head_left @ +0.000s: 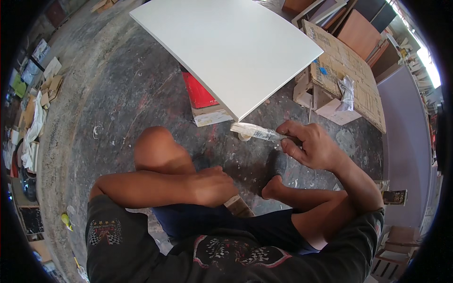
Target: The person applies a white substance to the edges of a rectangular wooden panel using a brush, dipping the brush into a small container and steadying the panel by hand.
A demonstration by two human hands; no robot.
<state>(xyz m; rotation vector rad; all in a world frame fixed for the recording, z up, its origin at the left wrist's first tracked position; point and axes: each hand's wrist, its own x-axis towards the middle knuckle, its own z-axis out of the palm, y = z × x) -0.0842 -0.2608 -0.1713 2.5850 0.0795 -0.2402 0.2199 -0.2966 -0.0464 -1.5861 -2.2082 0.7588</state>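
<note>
In my right hand [306,144] a flat paintbrush [258,132], coated whitish, is pinched between thumb and fingers. It points left, just below the near corner of a large white panel [231,47]. Whether its tip touches that corner I cannot tell. A small round pale thing [244,137] shows right under the brush. The panel lies flat, propped on a red and white box [200,92]. My left hand [214,186] is closed and rests by my thighs, its palm hidden. Beside it shows the end of a wooden piece [239,206]; whether I grip it is unclear.
A cardboard-topped support [347,66] with crumpled clear plastic [347,92] stands at right. Farther right is a tall grey-lilac panel [408,141], with boards [361,33] leaning behind. Scraps and a white cloth [32,132] lie along the left. The dark floor [118,104] is paint-spotted.
</note>
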